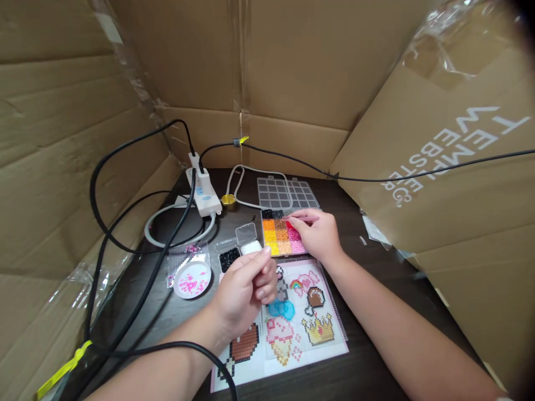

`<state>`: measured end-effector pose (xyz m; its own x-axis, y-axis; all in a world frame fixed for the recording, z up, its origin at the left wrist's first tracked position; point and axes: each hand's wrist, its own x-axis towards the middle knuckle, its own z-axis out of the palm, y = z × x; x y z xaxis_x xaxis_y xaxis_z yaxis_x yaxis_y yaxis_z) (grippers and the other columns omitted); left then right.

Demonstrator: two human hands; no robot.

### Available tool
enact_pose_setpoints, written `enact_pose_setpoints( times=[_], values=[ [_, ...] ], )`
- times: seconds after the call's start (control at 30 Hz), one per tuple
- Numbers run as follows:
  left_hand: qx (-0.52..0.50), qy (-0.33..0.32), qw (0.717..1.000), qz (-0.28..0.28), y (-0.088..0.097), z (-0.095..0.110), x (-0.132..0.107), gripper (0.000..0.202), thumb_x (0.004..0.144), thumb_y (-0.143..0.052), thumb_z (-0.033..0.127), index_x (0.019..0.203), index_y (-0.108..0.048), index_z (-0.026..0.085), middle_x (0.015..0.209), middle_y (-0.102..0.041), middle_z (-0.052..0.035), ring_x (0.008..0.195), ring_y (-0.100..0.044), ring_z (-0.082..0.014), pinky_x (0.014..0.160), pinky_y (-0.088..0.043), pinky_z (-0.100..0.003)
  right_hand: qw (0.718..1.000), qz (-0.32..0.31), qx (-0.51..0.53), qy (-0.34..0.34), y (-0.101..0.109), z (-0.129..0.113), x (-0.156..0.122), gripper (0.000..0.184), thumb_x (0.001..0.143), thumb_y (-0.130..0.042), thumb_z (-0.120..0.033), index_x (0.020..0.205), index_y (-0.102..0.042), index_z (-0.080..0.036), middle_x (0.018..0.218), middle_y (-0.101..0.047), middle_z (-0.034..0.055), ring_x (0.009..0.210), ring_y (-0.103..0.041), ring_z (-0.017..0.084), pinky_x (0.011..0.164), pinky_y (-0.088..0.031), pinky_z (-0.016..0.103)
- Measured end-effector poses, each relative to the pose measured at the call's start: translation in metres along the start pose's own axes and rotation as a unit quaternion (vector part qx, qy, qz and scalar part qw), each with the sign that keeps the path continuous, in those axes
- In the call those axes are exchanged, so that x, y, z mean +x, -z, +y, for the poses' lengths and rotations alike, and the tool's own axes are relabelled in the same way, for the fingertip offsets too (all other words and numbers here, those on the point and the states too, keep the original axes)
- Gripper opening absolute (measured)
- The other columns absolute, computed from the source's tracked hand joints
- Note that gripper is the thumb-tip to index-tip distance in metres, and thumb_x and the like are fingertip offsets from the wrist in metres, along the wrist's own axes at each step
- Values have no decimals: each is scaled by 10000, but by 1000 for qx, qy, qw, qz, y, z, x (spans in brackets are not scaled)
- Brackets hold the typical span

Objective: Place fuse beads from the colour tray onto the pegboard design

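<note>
My right hand (320, 234) pinches thin pink tweezers (307, 219) over the sorted bead box (273, 245), whose compartments hold small beads in black, grey, orange, brown, yellow, red and pink. Their tip is among the upper compartments, too small to make out. My left hand (249, 287) is curled closed above the pattern sheet (307, 356); whatever its fingers may hold is hidden. Pixel pictures on the sheet include a crown (318, 329) and an ice cream cone (281, 338). Just beyond the left hand sit small open cases of black beads (229, 259) and white beads (251, 247).
Left of my hands, a white dish (179, 287) of pink beads rests partly on a clear pegboard (178, 259). Behind are a power strip (207, 200), a gold cup (228, 201) and the box's clear lid (273, 192). A black cable (179, 345) crosses my left forearm. Cardboard walls (292, 67) enclose the table.
</note>
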<state>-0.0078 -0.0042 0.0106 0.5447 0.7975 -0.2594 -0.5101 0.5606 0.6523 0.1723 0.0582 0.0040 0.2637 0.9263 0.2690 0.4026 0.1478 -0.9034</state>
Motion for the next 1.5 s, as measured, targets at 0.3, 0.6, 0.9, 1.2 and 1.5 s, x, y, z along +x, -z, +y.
enact_pose_setpoints(
  times=[0.3,0.6,0.9,1.2,1.5],
  values=[
    [-7,12,1000,-4,1,0,1,399,907,-577,357,594,-415,169,534,-267,73,437,-216,-54,445,-211,-206,1000,-8,15,-7,-2,12,-8,57,716,-721,-249,713,-757,-205,725,-772,61,696,-725,225,660,-584,346],
    [-4,15,1000,-5,1,1,0,398,890,-601,359,596,-409,171,537,-261,74,436,-226,-52,447,-231,-198,1000,12,17,0,-2,13,-7,60,726,-721,-253,712,-756,-207,728,-766,54,698,-716,218,668,-577,348],
    [-7,15,1000,-9,0,1,0,381,912,-567,336,603,-421,168,543,-258,72,442,-220,-55,450,-229,-200,1000,0,26,-3,-4,16,-6,67,727,-732,-269,716,-757,-208,749,-770,62,710,-713,222,679,-577,357],
    [-3,12,1000,-6,-2,1,0,394,897,-587,351,596,-406,172,540,-256,73,440,-209,-55,444,-204,-201,999,0,32,-11,-6,21,-5,69,712,-740,-272,699,-754,-206,723,-761,58,693,-705,223,667,-565,356],
    [-7,10,1000,-12,-1,1,0,392,925,-547,335,593,-420,169,544,-254,69,443,-200,-60,448,-188,-213,999,9,37,-18,-2,14,-5,64,716,-747,-263,710,-757,-200,734,-767,58,707,-719,225,682,-583,364]
  ],
)
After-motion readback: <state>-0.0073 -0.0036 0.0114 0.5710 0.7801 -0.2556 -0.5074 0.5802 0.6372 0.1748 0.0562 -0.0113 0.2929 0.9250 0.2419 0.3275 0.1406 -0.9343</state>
